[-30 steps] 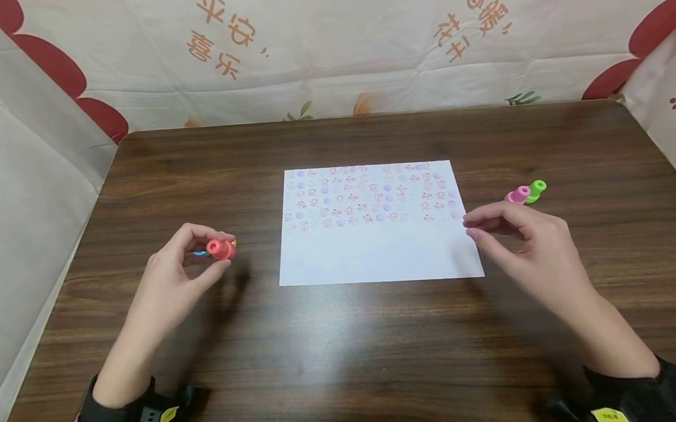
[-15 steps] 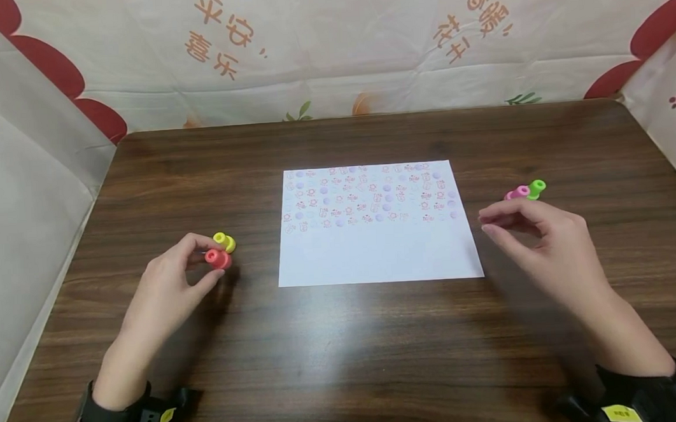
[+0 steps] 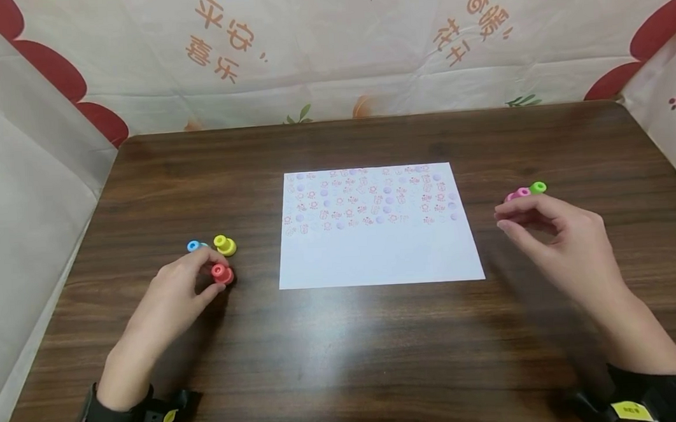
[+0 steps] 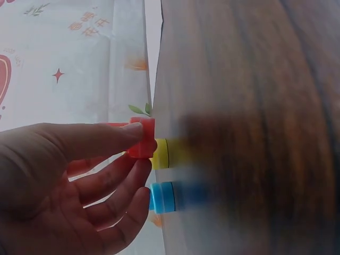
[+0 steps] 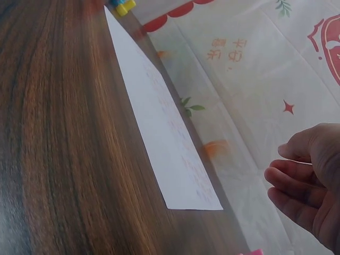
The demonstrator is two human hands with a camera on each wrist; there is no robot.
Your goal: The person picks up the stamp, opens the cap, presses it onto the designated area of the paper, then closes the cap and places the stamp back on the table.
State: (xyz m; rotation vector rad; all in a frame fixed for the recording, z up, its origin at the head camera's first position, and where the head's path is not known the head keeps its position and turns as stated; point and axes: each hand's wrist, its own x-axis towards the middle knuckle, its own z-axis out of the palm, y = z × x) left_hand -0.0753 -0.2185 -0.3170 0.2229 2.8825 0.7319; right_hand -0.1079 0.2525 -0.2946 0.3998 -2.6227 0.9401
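Observation:
My left hand [image 3: 178,286] pinches a small red stamp [image 3: 222,274] between thumb and fingers, left of the paper. In the left wrist view the red stamp [image 4: 141,138] is held upright, close to the table; I cannot tell whether it touches. Just beyond it stand a yellow stamp [image 3: 225,245] and a blue stamp [image 3: 195,246], the blue one partly behind my fingers. On the right, my right hand [image 3: 566,247] hovers with loosely bent fingers and nothing between them. Nearest to it are a pink stamp [image 3: 520,192] and a green stamp [image 3: 537,188], both partly hidden.
A white sheet of paper [image 3: 369,254] lies mid-table, its upper half printed with rows of small red and purple marks. The brown wooden table [image 3: 345,351] ends at the back against a white patterned cloth [image 3: 329,39].
My left hand has lowered the red stamp toward the table and come nearer me; the yellow and blue stamps now stand apart from it. My right hand has drifted right, away from the paper.

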